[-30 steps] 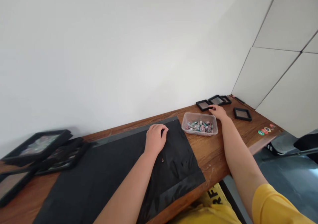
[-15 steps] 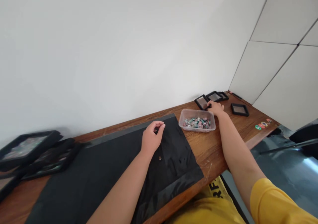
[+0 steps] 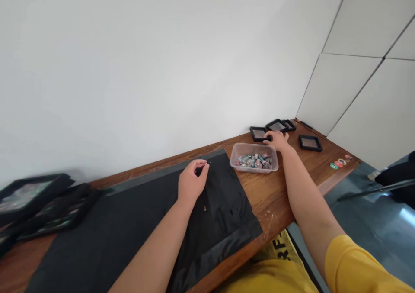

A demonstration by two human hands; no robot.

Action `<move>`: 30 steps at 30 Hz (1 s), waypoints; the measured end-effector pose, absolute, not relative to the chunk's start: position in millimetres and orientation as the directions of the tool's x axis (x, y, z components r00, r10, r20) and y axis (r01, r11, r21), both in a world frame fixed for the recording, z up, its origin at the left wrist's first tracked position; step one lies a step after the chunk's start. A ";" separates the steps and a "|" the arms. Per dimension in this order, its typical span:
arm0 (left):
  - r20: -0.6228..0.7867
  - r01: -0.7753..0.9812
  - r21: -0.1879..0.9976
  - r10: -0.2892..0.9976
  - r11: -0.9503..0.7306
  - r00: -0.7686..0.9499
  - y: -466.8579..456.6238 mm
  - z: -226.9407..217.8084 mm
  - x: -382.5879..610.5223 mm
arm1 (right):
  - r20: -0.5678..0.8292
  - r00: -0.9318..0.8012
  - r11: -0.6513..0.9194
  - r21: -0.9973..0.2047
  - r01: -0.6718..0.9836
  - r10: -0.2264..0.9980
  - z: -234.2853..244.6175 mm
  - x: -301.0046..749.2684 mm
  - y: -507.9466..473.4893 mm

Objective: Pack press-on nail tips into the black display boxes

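Note:
My right hand [image 3: 277,140] is at the far right, with thumb and fingers closed on the near right corner of a small black display frame [image 3: 259,133] with a pale see-through middle. My left hand [image 3: 193,178] hovers above a black mat [image 3: 223,215]. Its thumb and index tips come together in a pinch, and whatever they hold, if anything, is too small to make out. Below that hand a tiny brownish piece [image 3: 205,208] lies on the mat. A clear plastic tub [image 3: 235,165] of pink, green and white small pieces [image 3: 256,160] stands between the hands.
More black frames [image 3: 277,125] lie beside the wall, and another frame [image 3: 310,143] sits farther right. Several round coloured stickers [image 3: 340,161] mark the wooden table [image 3: 275,202]. Stacked black frames [image 3: 32,193] with coloured contents rest at the left. A white wall [image 3: 145,76] runs behind.
The black frame at my right hand has turned from a slant to nearly square with the wall. My left hand keeps its pose, and the whole view has shifted slightly.

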State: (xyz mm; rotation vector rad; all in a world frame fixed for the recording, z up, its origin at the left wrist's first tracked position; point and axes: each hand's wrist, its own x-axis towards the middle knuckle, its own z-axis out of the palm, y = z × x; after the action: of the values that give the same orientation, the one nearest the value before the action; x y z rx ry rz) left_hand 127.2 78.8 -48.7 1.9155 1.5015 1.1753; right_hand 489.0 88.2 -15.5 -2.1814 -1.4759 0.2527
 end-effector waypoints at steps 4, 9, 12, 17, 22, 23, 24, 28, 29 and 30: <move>0.360 0.540 0.770 0.930 -0.339 0.070 79.3 -50.0 128.6 | 0.202 0.385 -0.206 -0.582 0.787 0.901 0.5 499.2 74.8; 0.393 0.499 0.771 0.912 -0.395 0.114 75.6 -49.3 130.8 | 0.340 0.265 0.035 -0.671 0.740 0.902 19.3 490.3 57.4; 0.415 0.480 0.770 0.902 -0.419 0.122 72.6 -48.1 131.9 | 0.439 0.104 0.281 -0.721 0.633 0.892 24.5 464.0 51.8; 0.305 0.020 0.949 0.933 -0.314 0.189 61.2 -32.7 133.7 | 0.486 -0.193 0.501 -0.655 0.566 0.853 32.4 399.9 35.3; 0.162 -0.399 0.910 0.787 0.114 0.595 49.1 -12.5 126.5 | 0.437 -0.421 0.607 -0.559 0.566 0.795 38.9 351.6 19.3; 0.152 -0.396 0.904 0.747 0.159 0.647 48.6 -11.4 124.5 | 0.418 -0.446 0.611 -0.546 0.572 0.791 39.0 346.9 18.1; 0.137 -0.387 0.902 0.723 0.191 0.677 48.7 -11.6 122.8 | 0.401 -0.462 0.612 -0.537 0.581 0.791 38.8 343.7 17.4; 0.085 -0.379 0.891 0.728 0.250 0.681 52.3 -16.6 120.0 | 0.372 -0.479 0.606 -0.535 0.589 0.795 37.8 340.1 16.5; 0.081 -0.382 0.889 0.735 0.252 0.673 52.7 -17.2 120.1 | 0.376 -0.475 0.605 -0.554 0.572 0.795 37.9 340.0 16.3; 0.080 -0.384 0.889 0.742 0.249 0.666 52.6 -17.1 120.6 | 0.380 -0.467 0.598 -0.584 0.548 0.799 38.0 339.9 16.1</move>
State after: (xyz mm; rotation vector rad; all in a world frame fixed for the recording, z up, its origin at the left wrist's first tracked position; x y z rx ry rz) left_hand 120.6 52.6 -17.1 1.0666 0.3948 0.7945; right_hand 339.9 16.1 38.0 -1.0603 -2.1899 0.5108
